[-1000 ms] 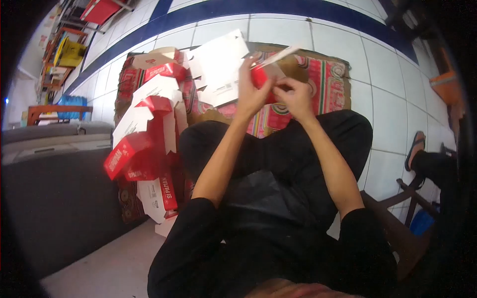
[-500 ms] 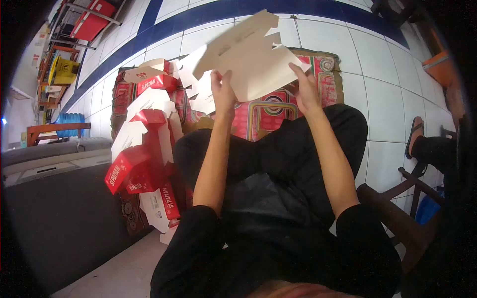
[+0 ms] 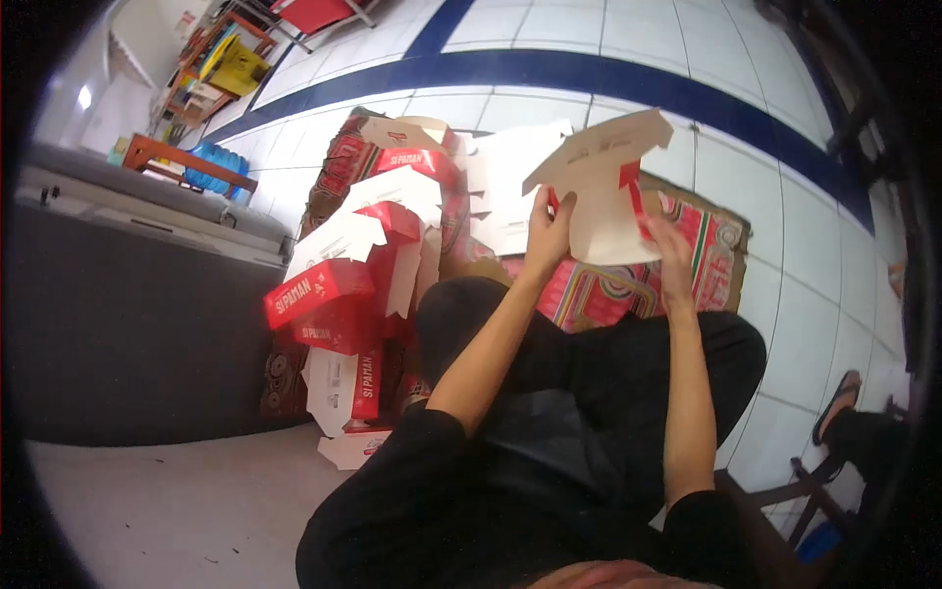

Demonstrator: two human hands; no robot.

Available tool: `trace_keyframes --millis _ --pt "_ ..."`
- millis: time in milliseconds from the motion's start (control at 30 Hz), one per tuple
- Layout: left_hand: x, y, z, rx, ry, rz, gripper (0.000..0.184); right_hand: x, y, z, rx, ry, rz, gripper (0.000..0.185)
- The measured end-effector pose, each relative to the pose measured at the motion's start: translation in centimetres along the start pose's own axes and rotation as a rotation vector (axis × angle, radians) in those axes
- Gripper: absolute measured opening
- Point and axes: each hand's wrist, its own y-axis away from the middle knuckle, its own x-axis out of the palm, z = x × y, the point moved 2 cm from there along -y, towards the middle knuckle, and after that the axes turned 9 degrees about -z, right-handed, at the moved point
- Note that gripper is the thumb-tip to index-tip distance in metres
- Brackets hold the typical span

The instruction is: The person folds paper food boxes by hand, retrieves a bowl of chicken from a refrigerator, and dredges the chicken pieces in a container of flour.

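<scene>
A cardboard piece [image 3: 601,201], pale on its inside with red showing at its right edge, is held up over the patterned mat. Its left edge is gripped between the thumb and fingers of my left hand [image 3: 549,231]. At the right edge, beside a raised red flap, is my right hand [image 3: 669,257], its fingers blurred and apart. Behind and left of the held piece, a flat white cardboard sheet [image 3: 510,177] lies on the mat. To the left are several red and white boxes [image 3: 339,294] in a loose pile.
The patterned mat [image 3: 706,231] lies on white floor tiles. A dark grey block-like piece of furniture [image 3: 137,314] stands at the left. At the lower right are a wooden frame [image 3: 775,491] and another person's sandalled foot [image 3: 839,402]. A yellow container [image 3: 234,67] stands far left.
The cardboard's right side has gone from flat to having a raised red flap. My right hand has shifted off its corner onto this side. The whole view has turned and shifted.
</scene>
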Motion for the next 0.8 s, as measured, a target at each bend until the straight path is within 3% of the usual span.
trace_keyframes --millis 67,200,267,333,467,533,567,600,633,667,733,767,800 --pt "-0.1 -0.2 -0.3 -0.052 0.075 -0.016 0.026 -0.6 -0.5 -1.1 0.206 -0.244 -0.02 0.032" --pt "-0.6 -0.9 -1.2 0.094 0.23 0.05 0.022 -1.7 -1.3 -3.4 0.188 -0.339 -0.114 0.036" --pt "-1.1 -1.7 -0.1 0.145 0.023 0.183 0.02 -1.9 -0.7 -2.1 0.202 -0.305 -0.049 0.04" --pt "-1.0 -1.4 -0.7 0.139 0.106 0.193 0.019 -1.6 -0.2 -0.6 0.235 -0.331 -0.016 0.046" --pt "-0.5 -0.9 -1.5 0.11 0.142 0.219 0.028 -1.9 0.1 -0.8 0.278 -0.361 -0.034 0.038" --pt "-1.1 -0.9 -1.6 -0.069 -0.018 0.018 0.045 -2.3 -2.0 -5.6 0.029 0.045 -0.125 0.03" --pt "-1.7 -2.3 0.9 0.368 -0.267 -0.128 0.06 -1.9 -2.2 -4.5 0.013 0.044 -0.086 0.03" --pt "-2.3 -1.9 0.8 0.534 -0.49 -0.22 0.062 -1.8 -1.7 -3.0 0.069 0.051 -0.066 0.029" --pt "-2.5 -1.6 1.7 0.577 -0.479 -0.246 0.061 -1.4 -1.0 -2.1 0.136 0.056 -0.061 0.028" --pt "-2.7 -1.0 1.7 0.617 -0.469 -0.246 0.06 -0.7 -0.9 -3.4 0.153 0.046 -0.065 0.028" --pt "-2.5 0.0 0.9 0.609 -0.508 -0.045 0.06 0.0 -0.6 -4.0 -0.052 0.029 -0.124 0.028" --pt "-2.1 0.3 0.0 0.421 -0.767 0.071 0.057 0.1 -0.4 -3.5 -0.175 0.117 -0.19 0.028" --pt "-1.6 0.4 -0.2 0.242 -1.016 0.188 0.054 0.5 -0.1 -4.2 -0.131 0.067 -0.262 0.028"
